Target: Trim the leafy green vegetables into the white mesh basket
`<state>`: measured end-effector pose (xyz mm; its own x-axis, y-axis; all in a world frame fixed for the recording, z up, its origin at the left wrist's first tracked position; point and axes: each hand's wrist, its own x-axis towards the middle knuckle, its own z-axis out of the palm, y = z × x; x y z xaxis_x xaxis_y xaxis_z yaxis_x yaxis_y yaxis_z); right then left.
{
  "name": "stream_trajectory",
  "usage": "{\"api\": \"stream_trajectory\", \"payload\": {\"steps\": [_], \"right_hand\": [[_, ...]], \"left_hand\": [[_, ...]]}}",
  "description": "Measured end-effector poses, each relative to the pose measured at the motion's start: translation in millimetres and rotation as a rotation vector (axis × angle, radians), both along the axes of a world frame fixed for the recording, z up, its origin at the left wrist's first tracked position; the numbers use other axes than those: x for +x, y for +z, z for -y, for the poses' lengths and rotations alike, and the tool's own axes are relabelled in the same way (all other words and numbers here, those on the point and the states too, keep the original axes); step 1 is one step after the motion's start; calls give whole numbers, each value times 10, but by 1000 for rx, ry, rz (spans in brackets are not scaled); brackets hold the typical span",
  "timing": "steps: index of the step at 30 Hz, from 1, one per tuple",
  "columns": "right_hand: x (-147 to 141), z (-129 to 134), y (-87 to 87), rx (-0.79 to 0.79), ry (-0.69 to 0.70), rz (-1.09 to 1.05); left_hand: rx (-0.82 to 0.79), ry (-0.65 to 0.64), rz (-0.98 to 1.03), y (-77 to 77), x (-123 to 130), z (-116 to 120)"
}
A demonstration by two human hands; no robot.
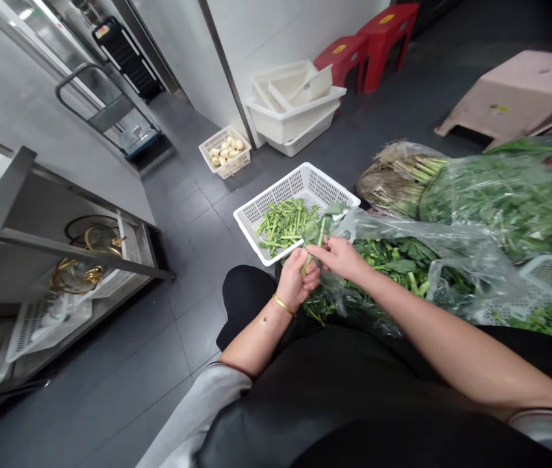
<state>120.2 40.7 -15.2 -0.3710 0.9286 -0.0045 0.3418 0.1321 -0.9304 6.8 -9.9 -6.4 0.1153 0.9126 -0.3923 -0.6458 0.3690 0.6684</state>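
Leafy green stem (315, 244), clamped in my left grip (299, 281) at twelve o'clock; my right grip (335, 257) touches it, closure unclear. White plastic basket (317, 185) of green stems (283, 227) just beyond, at twelve; clear plastic bag (393, 227) of greens at two.

Bare floor tiles (197, 260) leave room left of the white basket (270, 188); the plastic bag (402, 227) blocks the right.

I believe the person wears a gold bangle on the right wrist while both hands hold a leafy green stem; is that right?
Not quite: the head view shows the gold bangle on the left wrist; the left hand and right hand do hold the leafy green stem.
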Motion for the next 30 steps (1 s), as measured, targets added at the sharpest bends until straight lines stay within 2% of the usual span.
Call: {"api": "stream_trajectory", "payload": {"steps": [2,3,4,6,8,11,13,15,19,21,23,24,26,28,30], "right_hand": [[-51,135,-21,247,-26,164],[-73,247,-46,358,16,196],[-84,364,-77,443,99,198],[-52,532,-140,518,289,207],[42,527,-167,467,362,312],[189,247,-90,245,356,452],[218,33,11,56,276,332],[184,-94,92,-61,168,153],[69,-7,87,-54,4,-46],[53,137,56,1,-100,-120],[81,266,68,111,-183,-105],[112,309,95,164,-195,-71],[206,329,175,191,-204,-49],[337,265,253,92,-250,-149],[482,155,294,-69,-249,-284]], "left_hand": [[-20,141,-66,-68,4,-63],[-46,200,-93,-104,-14,-104],[-74,227,-109,-136,-46,-143],[-110,203,-104,-179,-137,-197],[-104,138,-68,-193,-223,-202],[-68,86,-39,-192,-257,-137],[-46,38,-91,-194,-219,-77],[-4,7,-226,-198,-168,-29],[117,-3,-463,-203,-90,-32],[140,50,-471,-243,-45,-82],[94,102,-463,-335,13,-136],[41,80,-470,-400,43,-155],[-81,-48,-499,-546,86,-168],[-160,-192,-527,-665,89,-158],[-163,-255,-541,-702,35,-156]]}}
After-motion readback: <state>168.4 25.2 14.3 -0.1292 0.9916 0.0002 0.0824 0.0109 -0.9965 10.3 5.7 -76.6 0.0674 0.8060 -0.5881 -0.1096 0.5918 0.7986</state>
